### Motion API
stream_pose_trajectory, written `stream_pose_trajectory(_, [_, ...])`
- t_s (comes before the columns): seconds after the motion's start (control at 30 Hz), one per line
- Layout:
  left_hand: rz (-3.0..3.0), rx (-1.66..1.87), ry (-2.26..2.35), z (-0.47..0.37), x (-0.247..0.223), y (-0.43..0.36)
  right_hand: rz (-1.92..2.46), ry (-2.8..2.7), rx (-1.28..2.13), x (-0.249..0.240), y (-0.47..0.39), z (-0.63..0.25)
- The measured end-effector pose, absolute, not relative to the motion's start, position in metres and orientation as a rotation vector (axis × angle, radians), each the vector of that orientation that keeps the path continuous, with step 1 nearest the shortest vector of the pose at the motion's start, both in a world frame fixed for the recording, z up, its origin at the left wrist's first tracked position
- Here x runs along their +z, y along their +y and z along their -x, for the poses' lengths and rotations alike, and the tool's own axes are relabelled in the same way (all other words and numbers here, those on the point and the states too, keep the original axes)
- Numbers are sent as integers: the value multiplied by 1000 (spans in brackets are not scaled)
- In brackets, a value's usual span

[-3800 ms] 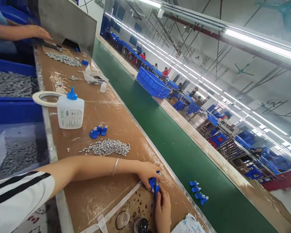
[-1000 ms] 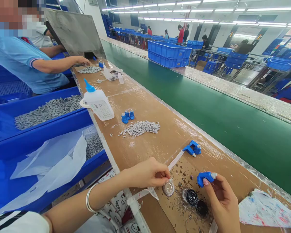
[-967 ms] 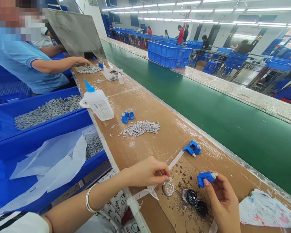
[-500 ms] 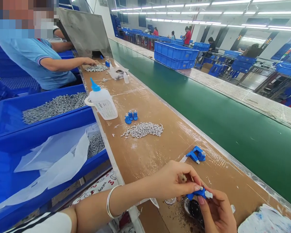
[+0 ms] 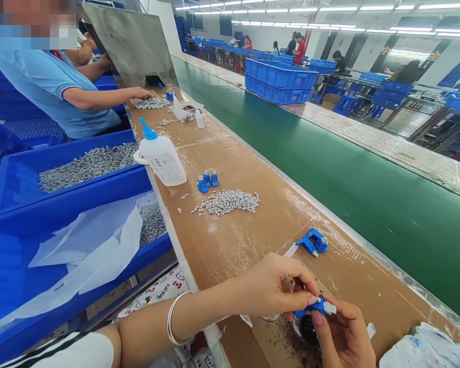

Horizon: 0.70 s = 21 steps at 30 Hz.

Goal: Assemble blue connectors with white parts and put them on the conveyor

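Brown, tape-covered bench runs beside a green conveyor belt (image 5: 329, 168). Nearest, the left hand (image 5: 268, 291) and right hand (image 5: 341, 337) meet over small dark pots (image 5: 306, 329), fingertips of both pinching one small blue plastic part (image 5: 315, 306) with a white tip. That part is tiny and glossy; a loose pinch could drop it among the pots, or its tip could go in crooked. Farther off lie another blue piece (image 5: 311, 242), a heap of grey pellets (image 5: 228, 202) and a white bottle (image 5: 161, 158).
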<state>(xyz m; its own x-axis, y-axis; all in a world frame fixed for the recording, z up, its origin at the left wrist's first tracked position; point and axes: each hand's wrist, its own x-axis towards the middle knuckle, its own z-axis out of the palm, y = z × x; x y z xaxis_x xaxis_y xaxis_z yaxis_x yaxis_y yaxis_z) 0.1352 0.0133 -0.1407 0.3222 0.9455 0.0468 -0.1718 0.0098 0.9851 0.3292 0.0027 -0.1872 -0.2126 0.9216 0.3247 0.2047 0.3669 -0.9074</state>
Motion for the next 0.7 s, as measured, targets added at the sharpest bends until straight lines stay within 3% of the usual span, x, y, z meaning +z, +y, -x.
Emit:
stream_pose_trajectory(0.23, [-1741, 1289, 890, -134, -142, 3, 967, -1632, 934, -184, 1, -326])
stream_pose_trajectory(0.7, [-1803, 1186, 731, -134, -141, 8, 1092, -1502, 1022, -191, 4, -339])
